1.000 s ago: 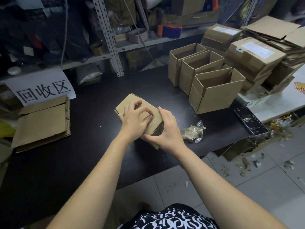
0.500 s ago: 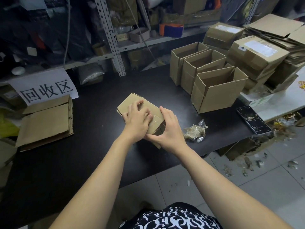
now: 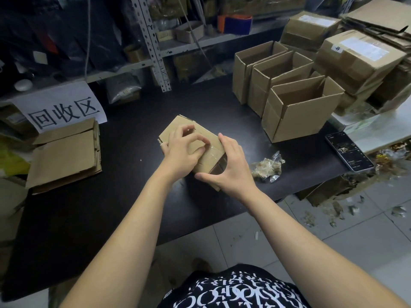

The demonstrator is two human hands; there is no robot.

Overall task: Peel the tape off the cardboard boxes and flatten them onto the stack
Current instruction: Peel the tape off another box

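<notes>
Gripping one box (image 3: 171,130), left hand (image 3: 181,152), right hand (image 3: 232,172), three open boxes (image 3: 298,116)

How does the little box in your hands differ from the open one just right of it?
The small box bears clear tape on top; the open box has flaps up, inside showing. The small box looks smaller than the open box. The right hand grips the small box, the left hand picks at the tape; nothing touches the open box. Both are brown cardboard on the black table.
</notes>
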